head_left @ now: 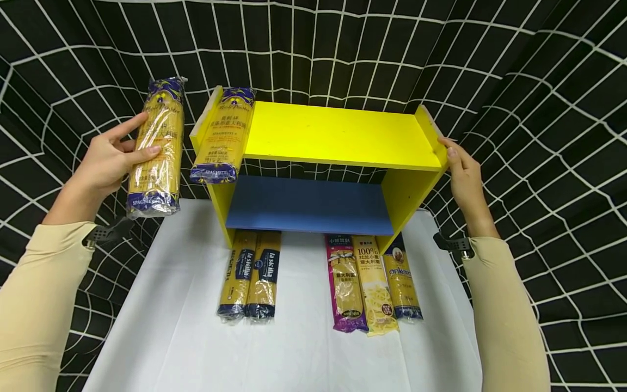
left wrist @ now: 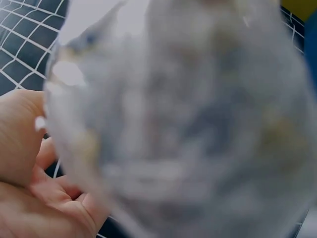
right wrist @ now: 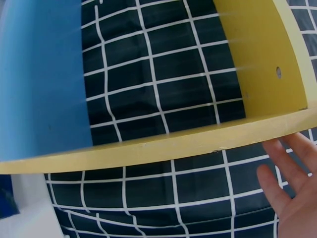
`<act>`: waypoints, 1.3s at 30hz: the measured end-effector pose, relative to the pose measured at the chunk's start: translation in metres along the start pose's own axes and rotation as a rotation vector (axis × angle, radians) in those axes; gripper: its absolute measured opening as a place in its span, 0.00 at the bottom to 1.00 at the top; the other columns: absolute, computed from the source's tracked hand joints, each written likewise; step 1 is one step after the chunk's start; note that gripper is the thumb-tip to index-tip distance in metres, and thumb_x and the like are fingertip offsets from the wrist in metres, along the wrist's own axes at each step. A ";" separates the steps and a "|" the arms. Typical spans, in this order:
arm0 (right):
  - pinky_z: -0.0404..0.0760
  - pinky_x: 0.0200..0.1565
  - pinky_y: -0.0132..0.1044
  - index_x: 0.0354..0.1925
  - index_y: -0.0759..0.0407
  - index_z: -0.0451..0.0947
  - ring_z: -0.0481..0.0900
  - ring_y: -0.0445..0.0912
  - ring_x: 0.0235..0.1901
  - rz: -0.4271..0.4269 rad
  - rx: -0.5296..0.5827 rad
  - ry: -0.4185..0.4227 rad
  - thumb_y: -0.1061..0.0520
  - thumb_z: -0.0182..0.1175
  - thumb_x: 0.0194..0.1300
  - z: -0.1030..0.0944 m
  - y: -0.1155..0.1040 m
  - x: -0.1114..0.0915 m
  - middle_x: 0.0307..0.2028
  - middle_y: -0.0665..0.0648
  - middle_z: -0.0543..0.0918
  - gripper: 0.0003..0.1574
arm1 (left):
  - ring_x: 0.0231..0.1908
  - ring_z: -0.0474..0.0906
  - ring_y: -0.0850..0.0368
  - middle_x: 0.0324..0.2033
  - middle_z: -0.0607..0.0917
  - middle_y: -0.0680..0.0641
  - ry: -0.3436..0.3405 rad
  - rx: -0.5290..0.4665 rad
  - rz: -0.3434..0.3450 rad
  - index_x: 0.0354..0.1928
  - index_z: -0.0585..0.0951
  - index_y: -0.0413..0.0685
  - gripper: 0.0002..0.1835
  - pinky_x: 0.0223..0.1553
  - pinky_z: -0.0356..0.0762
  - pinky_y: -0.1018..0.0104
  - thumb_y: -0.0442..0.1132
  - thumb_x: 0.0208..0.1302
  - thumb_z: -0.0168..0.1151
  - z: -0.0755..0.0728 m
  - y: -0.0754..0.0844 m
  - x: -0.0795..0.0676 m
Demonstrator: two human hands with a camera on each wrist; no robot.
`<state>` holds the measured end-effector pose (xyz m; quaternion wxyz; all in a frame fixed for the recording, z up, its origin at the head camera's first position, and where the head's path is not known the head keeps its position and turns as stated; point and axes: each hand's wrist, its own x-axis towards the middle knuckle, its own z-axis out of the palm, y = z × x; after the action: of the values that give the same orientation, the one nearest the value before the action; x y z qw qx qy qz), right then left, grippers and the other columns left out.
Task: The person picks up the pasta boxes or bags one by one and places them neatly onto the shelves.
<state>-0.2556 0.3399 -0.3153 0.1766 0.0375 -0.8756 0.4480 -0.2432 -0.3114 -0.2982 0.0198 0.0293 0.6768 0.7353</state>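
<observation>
My left hand (head_left: 105,158) grips a clear bag of spaghetti (head_left: 159,147) with blue ends, holding it upright left of the shelf unit. Thumb and index finger lie across its front; the other fingers are mostly hidden. In the left wrist view, the blurred bag end (left wrist: 178,129) fills most of the picture, with the left hand (left wrist: 49,193) beside it. A matching spaghetti bag (head_left: 222,136) leans at the left end of the yellow top shelf (head_left: 338,133). My right hand (head_left: 460,169) touches the outside of the right side panel (right wrist: 173,146), its fingers nearly straight in the right wrist view.
Below the blue middle shelf (head_left: 308,207), two la sicilia pasta bags (head_left: 262,277) lie side by side at left. At right are a pink-edged pasta pack (head_left: 346,283), a cream pack (head_left: 376,283) and an ankara bag (head_left: 403,280). A white tabletop (head_left: 303,354) lies underneath; black gridded cloth (head_left: 338,43) surrounds it.
</observation>
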 end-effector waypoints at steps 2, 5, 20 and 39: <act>0.68 0.70 0.44 0.71 0.38 0.66 0.71 0.35 0.57 0.001 0.000 0.001 0.40 0.37 0.80 0.000 -0.001 0.000 0.69 0.53 0.71 0.27 | 0.30 0.88 0.59 0.33 0.89 0.53 0.002 -0.015 -0.001 0.73 0.66 0.66 0.42 0.29 0.86 0.66 0.27 0.60 0.67 0.002 0.003 0.001; 0.67 0.71 0.45 0.71 0.38 0.66 0.71 0.36 0.57 0.006 0.002 0.000 0.40 0.38 0.80 0.000 -0.001 0.001 0.70 0.53 0.71 0.27 | 0.30 0.88 0.58 0.34 0.88 0.53 0.001 -0.032 -0.014 0.73 0.66 0.66 0.42 0.29 0.86 0.65 0.27 0.60 0.67 0.004 0.007 0.003; 0.66 0.71 0.45 0.71 0.38 0.66 0.70 0.36 0.57 0.011 0.002 -0.006 0.40 0.38 0.80 0.000 -0.001 0.001 0.70 0.52 0.70 0.27 | 0.30 0.88 0.55 0.36 0.86 0.49 0.033 -0.130 -0.079 0.70 0.69 0.68 0.40 0.28 0.86 0.60 0.29 0.59 0.69 0.024 0.043 0.017; 0.69 0.66 0.34 0.70 0.41 0.68 0.70 0.35 0.55 -0.028 0.021 0.004 0.43 0.38 0.80 0.001 -0.001 0.001 0.69 0.52 0.72 0.27 | 0.37 0.87 0.57 0.58 0.73 0.48 -0.064 -0.048 -0.085 0.73 0.64 0.68 0.43 0.34 0.86 0.65 0.40 0.56 0.73 0.115 0.084 0.048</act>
<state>-0.2560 0.3387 -0.3144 0.1842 0.0506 -0.8698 0.4549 -0.2824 -0.2003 -0.2045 0.0733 0.0236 0.6586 0.7486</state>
